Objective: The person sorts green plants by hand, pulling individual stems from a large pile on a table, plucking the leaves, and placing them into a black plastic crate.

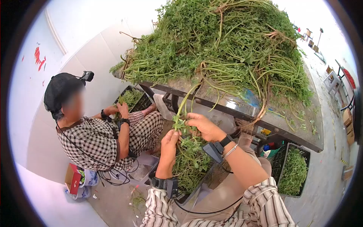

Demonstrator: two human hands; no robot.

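Between my two hands is a sprig of leafy greens [178, 124], its pale green stems rising toward the table edge. My left hand [169, 147] pinches it from below, thumb and fingers pressed together. On the other side, my right hand [205, 128] has its fingers curled in on the same sprig; some of its fingertips are hidden by leaves. Directly beneath both hands a black crate [207, 178] holds cut greens [191, 162]. Above them, a big heap of greens with roots and long stems [223, 45] covers the table [234, 104].
A co-worker [90, 140] in a checked outfit sits at left, hands over another crate of greens [130, 97]. At right on the floor stands a further filled crate [293, 172]. Roots [247, 125] hang over the table edge. Cables run from my wrist devices. Stools [332, 81] stand far right.
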